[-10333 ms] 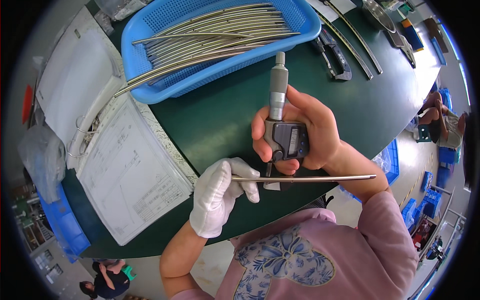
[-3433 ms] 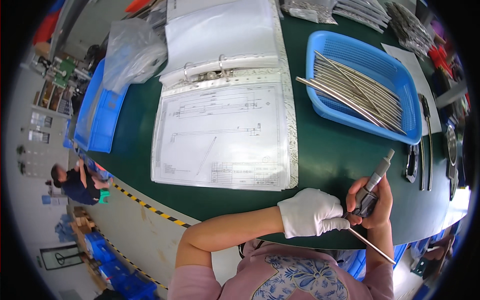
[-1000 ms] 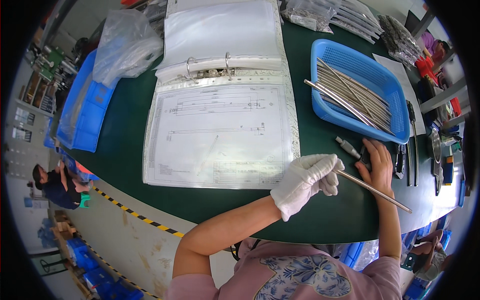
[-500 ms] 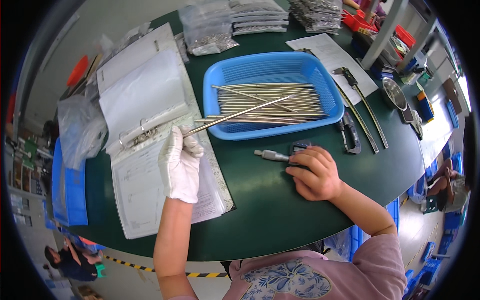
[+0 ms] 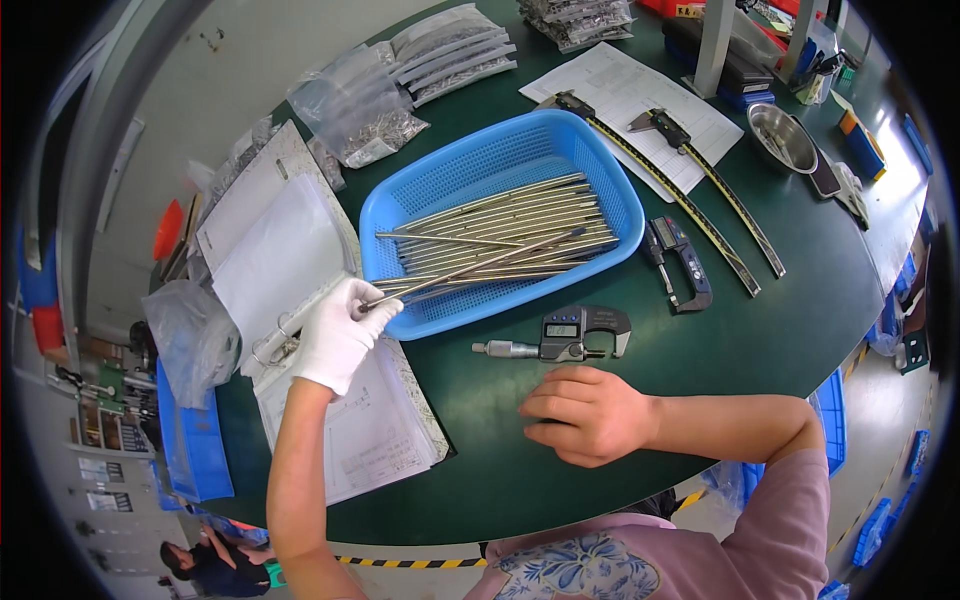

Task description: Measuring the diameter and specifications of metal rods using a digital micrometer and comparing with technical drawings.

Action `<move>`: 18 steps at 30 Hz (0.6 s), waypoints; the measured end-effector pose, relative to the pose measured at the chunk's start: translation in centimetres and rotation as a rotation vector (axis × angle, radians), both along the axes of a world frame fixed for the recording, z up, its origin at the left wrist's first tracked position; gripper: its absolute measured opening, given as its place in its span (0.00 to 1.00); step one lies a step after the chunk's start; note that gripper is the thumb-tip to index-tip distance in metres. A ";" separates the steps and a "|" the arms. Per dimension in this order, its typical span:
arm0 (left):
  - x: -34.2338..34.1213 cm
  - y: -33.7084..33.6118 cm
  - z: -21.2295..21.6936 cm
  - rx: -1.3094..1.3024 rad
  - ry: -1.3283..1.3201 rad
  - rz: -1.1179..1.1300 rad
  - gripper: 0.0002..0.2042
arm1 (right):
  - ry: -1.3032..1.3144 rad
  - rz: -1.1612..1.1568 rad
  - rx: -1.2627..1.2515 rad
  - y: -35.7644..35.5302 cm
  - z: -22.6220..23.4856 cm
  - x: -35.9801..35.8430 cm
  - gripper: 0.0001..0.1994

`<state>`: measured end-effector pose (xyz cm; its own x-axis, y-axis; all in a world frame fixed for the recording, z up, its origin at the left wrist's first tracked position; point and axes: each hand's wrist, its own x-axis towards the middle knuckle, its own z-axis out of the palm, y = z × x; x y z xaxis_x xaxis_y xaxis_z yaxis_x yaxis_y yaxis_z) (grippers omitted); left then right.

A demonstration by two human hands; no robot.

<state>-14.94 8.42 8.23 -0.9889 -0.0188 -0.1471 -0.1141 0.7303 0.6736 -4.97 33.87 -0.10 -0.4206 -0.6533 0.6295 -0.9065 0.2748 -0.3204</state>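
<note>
My left hand (image 5: 343, 335), in a white glove, pinches one end of a thin metal rod (image 5: 470, 269). That rod slants up to the right over the front of a blue plastic basket (image 5: 530, 292). Inside the basket lie several similar metal rods (image 5: 520, 215), mostly side by side. My bare right hand (image 5: 592, 415) rests on the table with its fingers curled in; its palm is hidden. Just beyond those fingers, apart from them, a digital micrometer (image 5: 563, 333) lies on the green tabletop.
A second micrometer (image 5: 678, 263) and two long calipers (image 5: 720, 190) lie right of the basket, the calipers partly on paper sheets (image 5: 610, 80). An open ring binder (image 5: 285, 240) is at left. Bagged parts (image 5: 450, 55) stand behind; a metal bowl (image 5: 783, 138) sits far right.
My right hand has let go of the micrometer and drawn back toward me. My left hand has lowered the rod's held end toward the basket's near left corner. The view has shifted.
</note>
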 end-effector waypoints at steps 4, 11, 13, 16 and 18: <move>-1.2 2.7 2.9 -0.844 0.183 -0.279 0.16 | -0.004 0.023 -0.019 -0.2 -0.6 0.0 0.12; -4.8 7.0 -0.3 -0.956 0.256 -0.830 0.22 | -0.034 0.041 -0.042 -0.4 -0.8 0.1 0.11; -5.3 7.6 -1.0 -1.012 0.238 -0.820 0.18 | -0.043 0.056 -0.050 -0.6 -0.9 0.1 0.11; -5.9 8.2 -1.1 -1.006 0.175 -0.791 0.12 | -0.061 0.061 -0.040 -0.7 -1.2 0.1 0.10; -6.4 8.2 -1.1 -0.945 0.141 -0.769 0.11 | -0.064 0.061 -0.031 -0.7 -1.2 0.1 0.10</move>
<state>-21.34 16.66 7.16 -0.7959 0.5352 -0.2831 0.5930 0.7834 -0.1860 -4.90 33.14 -1.30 -0.4210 -0.6594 0.6229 -0.8985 0.2092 -0.3858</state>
